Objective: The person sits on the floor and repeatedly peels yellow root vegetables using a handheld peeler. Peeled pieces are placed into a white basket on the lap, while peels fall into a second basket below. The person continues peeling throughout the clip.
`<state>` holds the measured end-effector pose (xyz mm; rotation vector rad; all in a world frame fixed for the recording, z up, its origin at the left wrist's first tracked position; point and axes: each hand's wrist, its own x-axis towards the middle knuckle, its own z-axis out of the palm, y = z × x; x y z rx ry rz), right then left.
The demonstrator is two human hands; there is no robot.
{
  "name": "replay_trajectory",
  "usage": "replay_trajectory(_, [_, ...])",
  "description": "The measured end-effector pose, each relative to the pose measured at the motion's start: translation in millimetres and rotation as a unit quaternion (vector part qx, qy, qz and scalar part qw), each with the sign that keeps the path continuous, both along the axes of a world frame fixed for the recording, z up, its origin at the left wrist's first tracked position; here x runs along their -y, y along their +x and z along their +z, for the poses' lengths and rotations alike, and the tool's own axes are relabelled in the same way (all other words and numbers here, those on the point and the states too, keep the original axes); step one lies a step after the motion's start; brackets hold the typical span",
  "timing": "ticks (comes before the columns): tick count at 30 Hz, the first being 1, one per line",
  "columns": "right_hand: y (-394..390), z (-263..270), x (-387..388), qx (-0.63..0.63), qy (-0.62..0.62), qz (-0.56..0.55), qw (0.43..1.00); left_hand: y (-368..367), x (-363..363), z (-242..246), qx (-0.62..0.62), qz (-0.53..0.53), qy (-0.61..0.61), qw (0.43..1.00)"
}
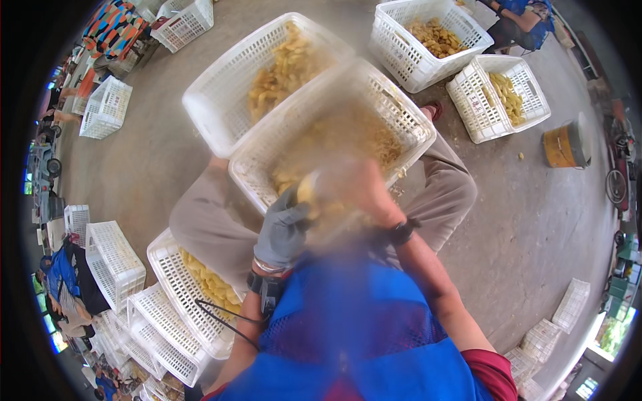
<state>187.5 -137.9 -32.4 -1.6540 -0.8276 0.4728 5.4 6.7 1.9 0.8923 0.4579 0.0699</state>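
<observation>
My left hand [284, 231], in a grey glove, holds a pale yellow piece of root or tuber [307, 193] over the near white plastic crate [251, 181]. Close beside it, my bare right hand [372, 194] is smeared by a blur at the picture's middle. Whether anything sits in its fingers cannot be told. Inside the near crate lie yellow pieces and a heap of brown peelings [386, 145]. Leaning against its far side is a second white crate [213, 103] with unpeeled-looking yellow-brown pieces [273, 82].
By my left leg stands a white crate [165, 255] of smooth yellow pieces [210, 280], beside stacked crates [165, 331]. Ahead right are two filled crates [401, 62] [474, 113] and a yellow bucket [557, 146]. Another person [524, 20] sits beyond them.
</observation>
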Motion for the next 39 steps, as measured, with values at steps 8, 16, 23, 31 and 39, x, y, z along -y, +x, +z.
replay_trajectory(8, [-4,16,10,-0.149,-0.038,-0.051,0.987,-4,6,-6,-0.005,-0.011,0.042,0.999])
replay_trajectory(16, [-9,8,9,-0.089,-0.046,-0.028,0.995,-2,9,16,-0.024,-0.071,0.241,0.968])
replay_trajectory(23, [-8,4,5,0.017,-0.114,-0.117,0.986,-4,3,4,-0.021,-0.069,0.214,0.974])
replay_trajectory(31, [-7,0,-3,-0.171,-0.058,-0.011,0.984,-3,4,10,-0.068,-0.037,0.233,0.969])
replay_trajectory(39, [-3,1,-5,-0.086,-0.099,0.07,0.989,-7,-2,-9,0.035,-0.119,0.549,0.827])
